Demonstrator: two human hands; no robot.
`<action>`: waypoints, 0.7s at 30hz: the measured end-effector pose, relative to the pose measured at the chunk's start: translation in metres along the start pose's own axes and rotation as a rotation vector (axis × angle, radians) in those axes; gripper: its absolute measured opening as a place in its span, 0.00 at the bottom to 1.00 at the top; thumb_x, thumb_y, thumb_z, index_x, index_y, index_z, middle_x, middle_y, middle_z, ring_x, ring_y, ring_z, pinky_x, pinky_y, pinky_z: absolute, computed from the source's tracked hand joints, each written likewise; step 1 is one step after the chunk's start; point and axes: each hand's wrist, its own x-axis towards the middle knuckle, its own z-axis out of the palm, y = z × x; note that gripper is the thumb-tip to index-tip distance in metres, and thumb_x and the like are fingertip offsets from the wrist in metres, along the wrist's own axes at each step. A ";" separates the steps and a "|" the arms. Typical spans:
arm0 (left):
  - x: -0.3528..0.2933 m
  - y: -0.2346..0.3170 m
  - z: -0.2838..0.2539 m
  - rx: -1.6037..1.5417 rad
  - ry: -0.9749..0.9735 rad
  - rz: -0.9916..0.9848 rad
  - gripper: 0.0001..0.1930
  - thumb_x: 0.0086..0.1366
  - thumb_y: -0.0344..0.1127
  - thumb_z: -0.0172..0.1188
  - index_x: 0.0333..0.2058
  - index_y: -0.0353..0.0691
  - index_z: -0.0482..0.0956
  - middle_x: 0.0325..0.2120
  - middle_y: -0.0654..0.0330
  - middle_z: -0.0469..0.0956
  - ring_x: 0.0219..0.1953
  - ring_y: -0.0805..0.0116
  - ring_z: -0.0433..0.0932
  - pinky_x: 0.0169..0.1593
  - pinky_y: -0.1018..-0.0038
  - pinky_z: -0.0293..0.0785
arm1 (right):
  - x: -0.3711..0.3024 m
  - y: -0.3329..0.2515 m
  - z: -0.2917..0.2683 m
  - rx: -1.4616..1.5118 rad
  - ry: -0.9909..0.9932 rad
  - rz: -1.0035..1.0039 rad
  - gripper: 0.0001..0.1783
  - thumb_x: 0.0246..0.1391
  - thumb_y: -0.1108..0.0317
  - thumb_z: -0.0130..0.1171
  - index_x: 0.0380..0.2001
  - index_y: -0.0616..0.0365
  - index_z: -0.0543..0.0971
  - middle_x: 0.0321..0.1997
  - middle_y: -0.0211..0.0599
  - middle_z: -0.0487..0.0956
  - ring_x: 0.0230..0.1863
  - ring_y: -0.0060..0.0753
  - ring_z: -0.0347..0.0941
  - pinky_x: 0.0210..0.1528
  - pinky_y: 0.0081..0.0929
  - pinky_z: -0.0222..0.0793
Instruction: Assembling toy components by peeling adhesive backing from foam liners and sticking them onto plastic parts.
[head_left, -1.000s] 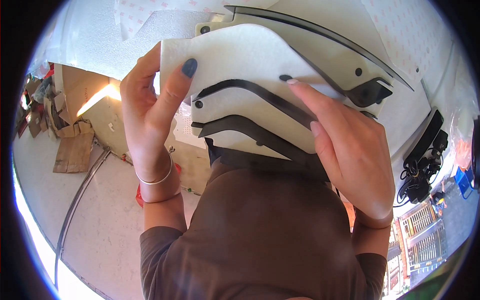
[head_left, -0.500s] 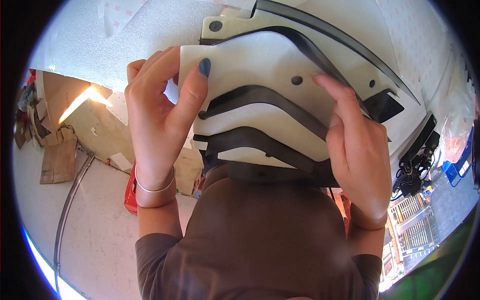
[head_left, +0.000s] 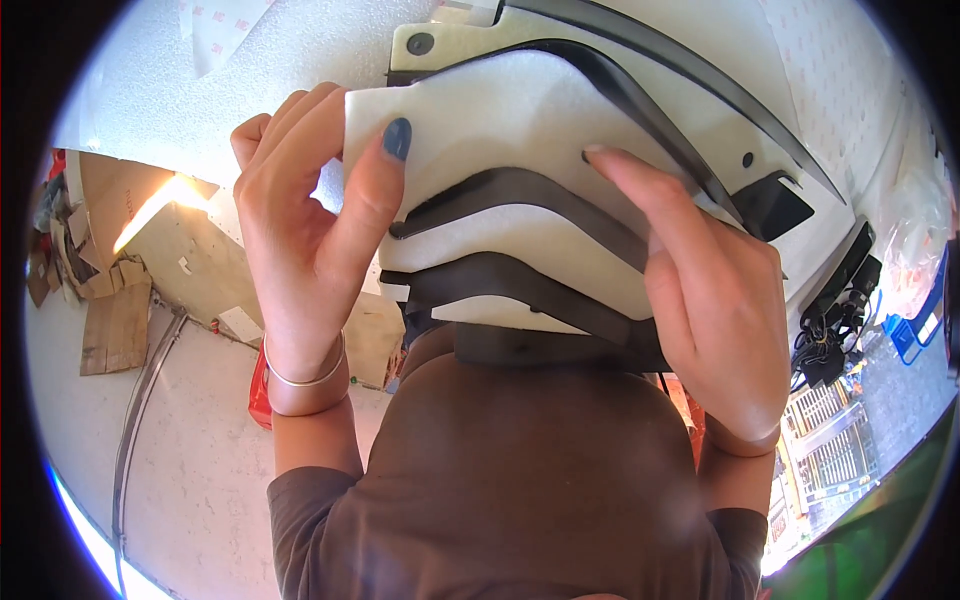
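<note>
Several curved dark strips and white felt-like panels lie layered in front of me. My left hand (head_left: 315,195) is closed on the left end of the white felt-like panel (head_left: 480,110), its thumb on top and fingers behind the edge. My right hand (head_left: 715,275) lies over the panel's right part. One of its fingers reaches onto the white face, with the tip at a small dark hole (head_left: 587,156). The other right fingers are bent and partly hidden against the layers. Nearer me are a curved dark strip (head_left: 505,188) and a lower dark strip (head_left: 490,272).
A larger white panel with a black rim (head_left: 660,65) lies behind on a white foamy surface (head_left: 300,55). Black cables (head_left: 822,358) and a clear plastic bag (head_left: 915,230) are at the right. Flattened cardboard (head_left: 115,325) rests on the floor at left.
My right fingertip has moved left across the white panel onto the dark hole, now mostly covering it. My left hand and the panel have shifted slightly left.
</note>
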 end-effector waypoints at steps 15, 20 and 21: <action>-0.002 0.005 0.003 -0.168 0.093 0.117 0.11 0.57 0.39 0.57 0.26 0.35 0.74 0.28 0.56 0.76 0.26 0.67 0.67 0.36 0.74 0.61 | -0.003 -0.007 -0.008 -0.168 -0.069 0.056 0.23 0.47 0.84 0.47 0.47 0.55 0.73 0.31 0.47 0.78 0.30 0.53 0.74 0.32 0.39 0.68; -0.001 -0.001 0.006 0.167 0.069 0.183 0.11 0.55 0.37 0.60 0.24 0.38 0.69 0.23 0.62 0.66 0.27 0.66 0.64 0.41 0.72 0.52 | -0.006 -0.005 -0.006 -0.113 -0.019 0.064 0.16 0.53 0.82 0.48 0.45 0.56 0.73 0.32 0.46 0.77 0.31 0.52 0.74 0.33 0.37 0.68; -0.001 -0.001 0.005 0.168 0.068 0.182 0.11 0.55 0.37 0.60 0.24 0.38 0.69 0.23 0.62 0.66 0.27 0.66 0.64 0.41 0.72 0.52 | -0.006 -0.005 -0.005 -0.103 -0.015 0.068 0.16 0.54 0.81 0.48 0.45 0.56 0.73 0.32 0.46 0.77 0.31 0.52 0.74 0.33 0.37 0.68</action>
